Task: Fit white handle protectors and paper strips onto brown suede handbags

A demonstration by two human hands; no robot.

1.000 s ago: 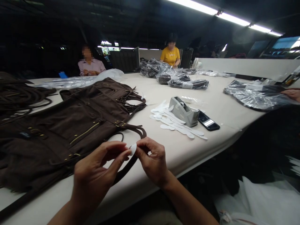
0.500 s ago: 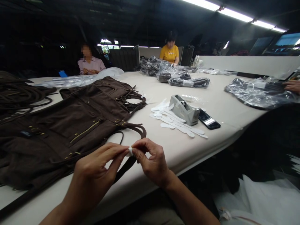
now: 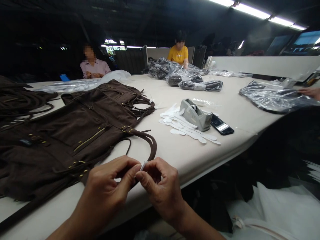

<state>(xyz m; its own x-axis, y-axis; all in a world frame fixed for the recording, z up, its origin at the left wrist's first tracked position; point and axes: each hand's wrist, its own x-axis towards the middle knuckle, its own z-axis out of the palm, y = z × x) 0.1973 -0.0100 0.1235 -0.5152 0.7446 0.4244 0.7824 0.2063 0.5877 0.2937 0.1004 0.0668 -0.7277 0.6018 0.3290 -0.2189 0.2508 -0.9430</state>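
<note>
Between the fingers [image 3: 130, 166], seemingly a white tab [image 3: 143, 165]

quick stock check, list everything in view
suede bag: one, dark brown, left
coiled straps: bundle, dark brown, far left
white tabs: many, white, centre
tape dispenser: one, grey, by the tabs
phone: one, black, beside dispenser
wrapped bags: several, dark in clear plastic, far end
co-workers: two, pink and yellow tops, far side
co-worker's hand: one, right edge
left hand: one, bottom, pinching small white tab
right hand: one, bottom, on same tab
</note>
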